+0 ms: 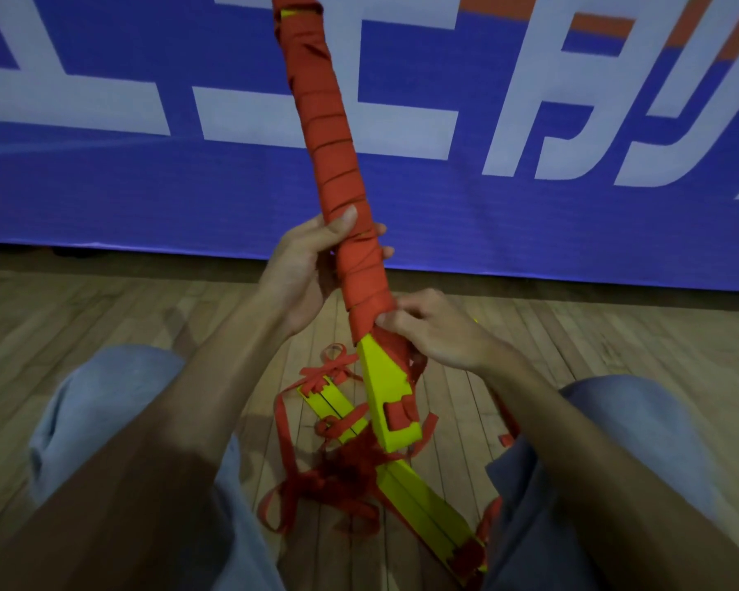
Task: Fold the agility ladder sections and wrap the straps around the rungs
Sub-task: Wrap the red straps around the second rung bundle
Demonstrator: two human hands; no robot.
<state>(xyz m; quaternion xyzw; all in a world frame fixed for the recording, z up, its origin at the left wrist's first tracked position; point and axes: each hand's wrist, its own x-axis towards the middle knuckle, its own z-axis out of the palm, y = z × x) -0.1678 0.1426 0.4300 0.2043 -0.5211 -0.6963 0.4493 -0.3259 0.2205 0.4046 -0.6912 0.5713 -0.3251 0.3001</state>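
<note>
A bundle of yellow rungs [385,390] stands almost upright in front of me, its upper length wound tightly with red strap [333,134]. My left hand [312,266] grips the wrapped bundle at mid-height, thumb across the front. Just below it my right hand [427,330] pinches the red strap at the lowest turn of the wrap. More yellow rungs [427,505] lie flat on the floor between my knees. A loose tangle of red strap [338,475] lies beside them.
I sit on a wooden floor [103,309] with both knees in grey shorts [103,403] to either side. A blue banner with large white letters [530,185] hangs along the wall straight ahead.
</note>
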